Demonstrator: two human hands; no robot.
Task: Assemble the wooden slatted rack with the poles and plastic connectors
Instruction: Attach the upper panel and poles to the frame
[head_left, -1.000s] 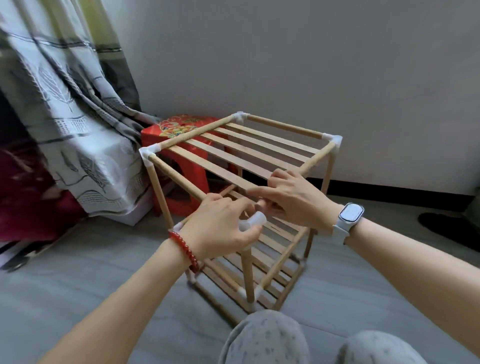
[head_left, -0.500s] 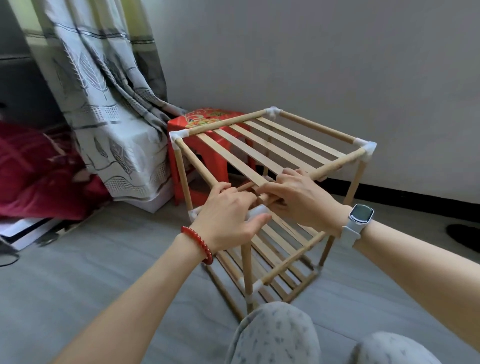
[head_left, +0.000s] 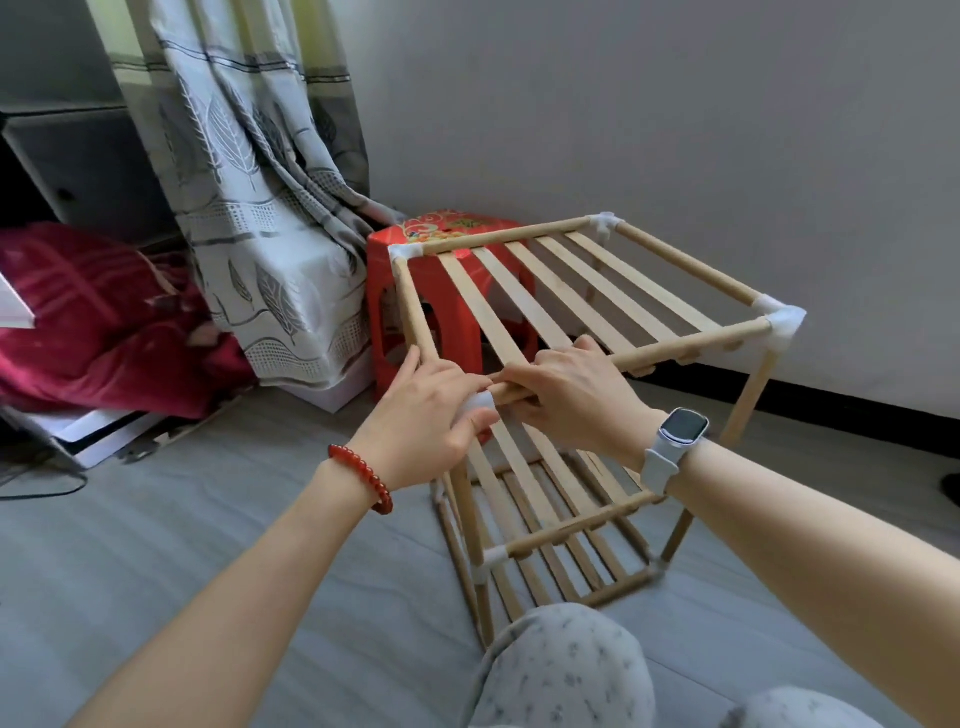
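A wooden slatted rack (head_left: 582, 296) of round poles and white plastic corner connectors stands on the floor in front of me, with three slatted tiers. At its near top corner my left hand (head_left: 426, 421) grips a white plastic connector (head_left: 480, 404), which sits on top of the near upright pole (head_left: 467, 509). My right hand (head_left: 582, 400) curls round the front top pole (head_left: 691, 345) right beside that connector. The pole's end and the joint are hidden under my fingers. The other top corners (head_left: 784, 319) carry connectors.
A red plastic stool (head_left: 415, 291) stands just behind the rack's far left corner. A grey patterned curtain (head_left: 260, 182) hangs at the left, with red bedding (head_left: 93, 322) beyond it. A grey wall with a black skirting runs behind. My knees (head_left: 561, 670) are at the bottom edge.
The view has swung to the left and closer. Both hands have stayed at the near top corner, with the connector and the pole end pressed closer together.
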